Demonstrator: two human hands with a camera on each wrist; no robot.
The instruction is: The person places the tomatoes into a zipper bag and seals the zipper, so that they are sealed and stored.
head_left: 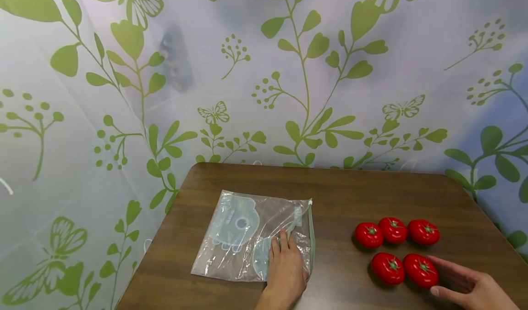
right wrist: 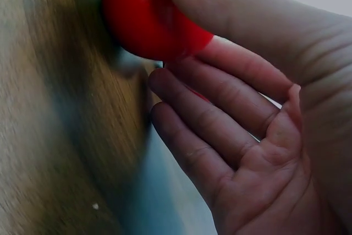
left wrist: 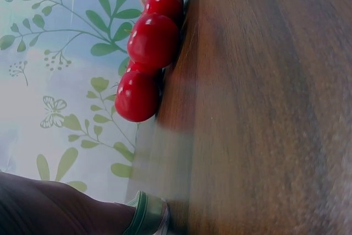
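Nearest to you is your right hand [head_left: 474, 285], at the right side of a red tomato [head_left: 420, 271]; the four fingers are fairly straight and a little spread, and the thumb stands apart from them, so that the edge of this tomato lies between (in the right wrist view, the thumb covers a part of it); how firmly you press, I cannot tell. Your left hand [head_left: 285, 271] rests on the clear plastic bag [head_left: 237, 229]; its fingers point away from you, almost straight and slightly apart; whether the thumb pinches the film, I cannot tell. The bag lies flat on the table [head_left: 338, 200], with pale blue-green prints and a green strip along its right side; a second tomato [head_left: 387, 268] appears to touch the first one on the left. Farther, three more tomatoes [head_left: 393, 230] make a row; behind the table hangs a pale backdrop [head_left: 231, 131] with green leaves and butterflies.
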